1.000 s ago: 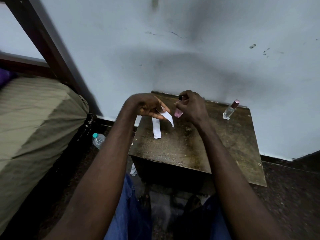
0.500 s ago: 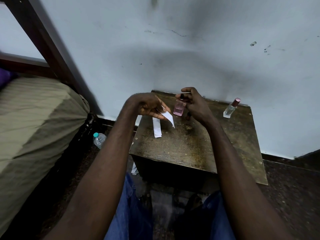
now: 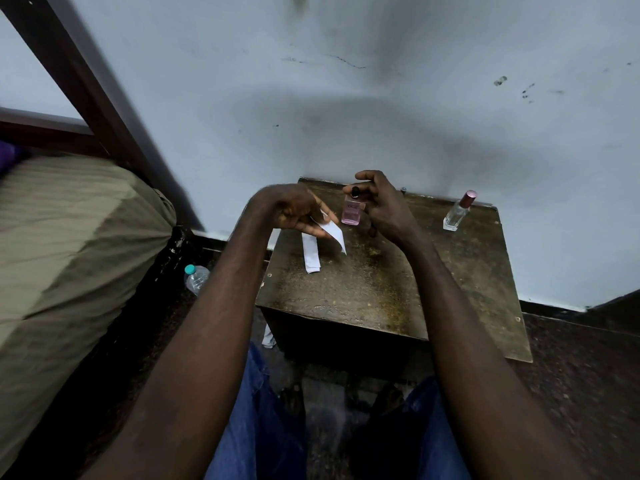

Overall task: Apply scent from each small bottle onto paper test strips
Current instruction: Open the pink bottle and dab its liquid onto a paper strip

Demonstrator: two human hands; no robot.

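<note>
My right hand (image 3: 382, 206) holds a small pink bottle (image 3: 351, 212) upright above the back of the brown wooden table (image 3: 381, 289), with a finger over its dark sprayer top. My left hand (image 3: 294, 211) pinches a white paper strip (image 3: 334, 232) just left of the bottle, its free end hanging down to the right. Another white strip (image 3: 310, 254) lies flat on the table below my left hand. A second small bottle (image 3: 459, 211), clear with a pink cap, stands at the table's back right.
The table stands against a pale wall (image 3: 346, 98). A bed with an olive cover (image 3: 69, 237) and a dark wooden frame fills the left side. A plastic water bottle (image 3: 195, 277) with a teal cap lies on the floor between bed and table. A paper scrap (image 3: 268, 337) lies under the table's left edge.
My right hand has turned the pink bottle upright and uncovered it, so its body and sprayer top now show. My left hand and its strip have stayed in place.
</note>
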